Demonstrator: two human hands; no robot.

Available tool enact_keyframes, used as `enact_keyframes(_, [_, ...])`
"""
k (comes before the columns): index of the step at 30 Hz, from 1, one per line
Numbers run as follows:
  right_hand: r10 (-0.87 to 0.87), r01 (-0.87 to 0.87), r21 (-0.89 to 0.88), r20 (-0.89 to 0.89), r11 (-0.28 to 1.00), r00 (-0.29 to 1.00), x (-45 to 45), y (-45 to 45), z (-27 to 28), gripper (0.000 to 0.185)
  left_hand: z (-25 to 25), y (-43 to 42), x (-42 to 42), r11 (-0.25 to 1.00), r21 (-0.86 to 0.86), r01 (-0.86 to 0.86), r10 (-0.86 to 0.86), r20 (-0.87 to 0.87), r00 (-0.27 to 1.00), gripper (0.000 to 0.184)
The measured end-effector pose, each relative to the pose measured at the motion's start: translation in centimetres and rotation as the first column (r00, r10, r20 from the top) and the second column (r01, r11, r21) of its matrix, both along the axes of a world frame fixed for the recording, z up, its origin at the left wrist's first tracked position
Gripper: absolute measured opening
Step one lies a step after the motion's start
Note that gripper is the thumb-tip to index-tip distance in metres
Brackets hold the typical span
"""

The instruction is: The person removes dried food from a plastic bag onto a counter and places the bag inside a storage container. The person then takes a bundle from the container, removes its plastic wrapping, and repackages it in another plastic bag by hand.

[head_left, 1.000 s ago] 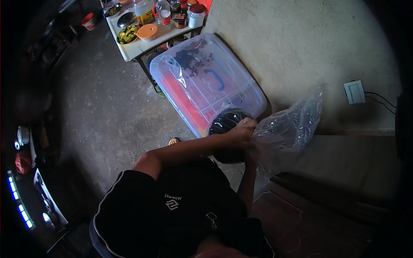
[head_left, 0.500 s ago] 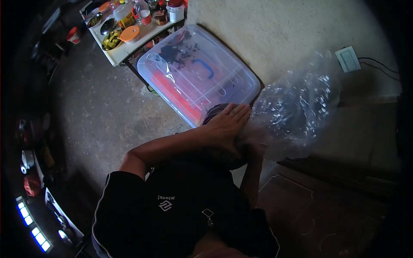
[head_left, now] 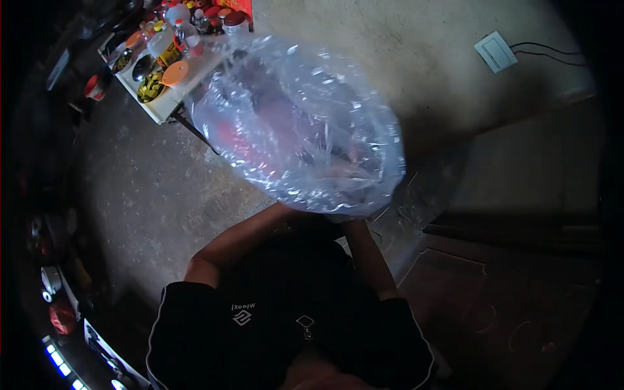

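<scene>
A large clear plastic bag (head_left: 305, 130), crinkled and puffed out wide, spreads in front of me. My left forearm (head_left: 244, 231) and my right forearm (head_left: 372, 253) both reach up to its lower edge. Both hands are behind or under the shiny plastic, and their fingers are hidden. Whether they grip the bag or something else cannot be made out. Blurred reddish and dark patches show through the film, where the lidded storage box stood in the earlier frame.
To the upper left stands a white-topped table (head_left: 159, 110) with bottles, jars, an orange-lidded container (head_left: 175, 73) and a bowl of yellow-green food (head_left: 151, 88). A white switch box (head_left: 496, 52) with wires is on the wall. A red tub (head_left: 95, 87) lies farther left.
The plastic bag has swung from the right to the front and opened out, covering the storage box. My left hand, earlier lying flat on a dark bundle, is now out of sight behind it.
</scene>
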State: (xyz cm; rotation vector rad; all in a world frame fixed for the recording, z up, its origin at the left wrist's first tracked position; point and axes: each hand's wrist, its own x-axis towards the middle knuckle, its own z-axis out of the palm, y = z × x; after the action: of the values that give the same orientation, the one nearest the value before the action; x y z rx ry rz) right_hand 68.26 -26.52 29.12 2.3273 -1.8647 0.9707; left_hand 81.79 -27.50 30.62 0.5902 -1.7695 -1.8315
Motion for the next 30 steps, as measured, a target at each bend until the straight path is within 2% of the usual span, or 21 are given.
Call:
enact_keyframes(3, [-0.021, -0.060, -0.227, -0.337, 0.972, 0.941, 1.9, -0.3, 4.5, 0.066, -6.7, 0.9, 1.7, 0.978, 0.200, -0.065, 0.110, -0.225, 0.968, 0.046])
enact_keyframes(4, [-0.012, -0.069, -0.227, -0.337, 0.971, 0.942, 2.0, 0.2, 5.6, 0.066, -8.9, 0.6, 2.2, 0.960, 0.268, -0.079, 0.160, -0.294, 0.942, 0.046])
enact_keyframes(5, [0.242, -0.239, -0.038, 0.073, 0.970, 0.968, 1.8, 1.2, 6.5, 0.061, -11.0, 0.4, 1.9, 0.938, 0.335, -0.088, 0.213, -0.358, 0.909, 0.045])
enact_keyframes(6, [0.368, -0.458, 0.066, 0.498, 0.887, 0.785, 1.7, 1.7, 7.5, 0.058, -12.8, -0.9, 0.9, 0.912, 0.400, -0.089, 0.267, -0.416, 0.869, 0.045])
enact_keyframes(7, [0.453, -0.426, -0.235, 0.069, 0.874, 0.889, 1.7, 1.7, 8.8, 0.056, -14.9, -0.8, 1.0, 0.883, 0.463, -0.082, 0.322, -0.470, 0.822, 0.045])
enact_keyframes(8, [0.460, -0.434, -0.235, 0.066, 0.870, 0.886, 1.1, 1.6, 9.4, 0.056, -6.5, -1.5, 0.8, 0.883, 0.461, -0.087, 0.328, -0.472, 0.818, 0.045])
enact_keyframes(9, [0.335, -0.400, 0.157, 0.324, 0.903, 0.885, 0.1, 1.6, 10.0, 0.050, 1.8, 0.7, 3.3, 0.945, 0.096, -0.313, 0.326, -0.178, 0.928, 0.043])
enact_keyframes(10, [0.107, -0.395, 0.527, 0.493, 0.753, 0.863, -0.9, 1.4, 10.8, 0.045, -3.5, 0.1, 2.6, 0.908, 0.290, -0.303, 0.368, -0.204, 0.907, 0.042])
enact_keyframes(11, [0.205, -0.330, 0.667, 0.261, 0.668, 0.943, -2.0, 0.9, 13.9, 0.035, -2.3, -0.4, 3.7, 0.949, -0.126, -0.290, 0.306, 0.127, 0.944, 0.044])
enact_keyframes(12, [0.323, -0.219, 0.778, 0.021, 0.590, 0.946, -2.7, 0.4, 17.5, 0.025, -1.2, -1.0, 5.2, 0.868, -0.487, -0.099, 0.343, 0.444, 0.828, 0.045])
enact_keyframes(13, [0.217, -0.288, 0.581, 0.191, 0.761, 0.957, -2.9, 0.9, 19.1, 0.019, -3.5, -1.4, 6.1, 0.770, -0.639, -0.006, 0.405, 0.480, 0.778, 0.052])
enact_keyframes(14, [0.147, -0.288, 0.348, 0.379, 0.892, 0.914, -2.9, 1.5, 20.5, 0.014, -4.8, -1.6, 7.6, 0.875, -0.477, -0.086, 0.338, 0.473, 0.814, 0.054])
enact_keyframes(15, [0.292, -0.342, 0.095, 0.344, 0.935, 0.893, -2.7, 1.2, 22.1, 0.022, -5.5, -1.6, 8.7, 0.945, -0.292, -0.145, 0.270, 0.453, 0.850, 0.055])
enact_keyframes(16, [0.387, -0.395, -0.022, 0.255, 0.918, 0.886, -1.8, 0.8, 23.3, 0.025, -0.5, -0.3, 9.4, 0.942, -0.071, -0.328, 0.322, 0.475, 0.819, 0.059])
enact_keyframes(17, [0.465, -0.449, -0.132, 0.153, 0.884, 0.872, -0.6, 0.2, 24.3, 0.027, 2.6, 0.1, 10.3, 0.944, -0.069, -0.323, 0.315, 0.478, 0.820, 0.059])
enact_keyframes(20, [0.590, -0.588, 0.085, 0.013, 0.804, 0.808, 2.0, -3.1, 23.2, 0.031, 4.7, 1.1, 12.7, 0.968, -0.109, -0.227, 0.243, 0.641, 0.728, 0.061])
enact_keyframes(21, [0.597, -0.618, 0.211, 0.162, 0.757, 0.786, 2.2, -4.2, 21.0, 0.034, 3.3, 1.7, 13.5, 0.968, -0.102, -0.229, 0.240, 0.639, 0.730, 0.061])
enact_keyframes(23, [0.571, -0.626, 0.543, 0.295, 0.560, 0.767, 2.5, -5.3, 18.3, 0.030, 1.2, 2.8, 15.3, 0.939, -0.148, -0.311, 0.333, 0.622, 0.709, 0.062])
enact_keyframes(26, [0.691, -0.463, 0.832, 0.142, 0.304, 0.709, 3.9, -4.0, 15.8, 0.029, 1.7, 4.1, 17.7, 0.898, -0.153, -0.413, 0.411, 0.630, 0.659, 0.058])
enact_keyframes(28, [0.766, -0.427, 0.861, 0.071, 0.276, 0.639, 4.1, -2.5, 11.5, 0.030, -0.3, 4.9, 19.7, 0.882, -0.180, -0.435, 0.449, 0.599, 0.663, 0.049])
enact_keyframes(30, [0.746, -0.695, 0.687, 0.345, 0.212, 0.569, 4.4, -0.4, 8.3, 0.034, -1.1, 5.7, 21.5, 0.879, -0.219, -0.424, 0.466, 0.588, 0.661, 0.045])
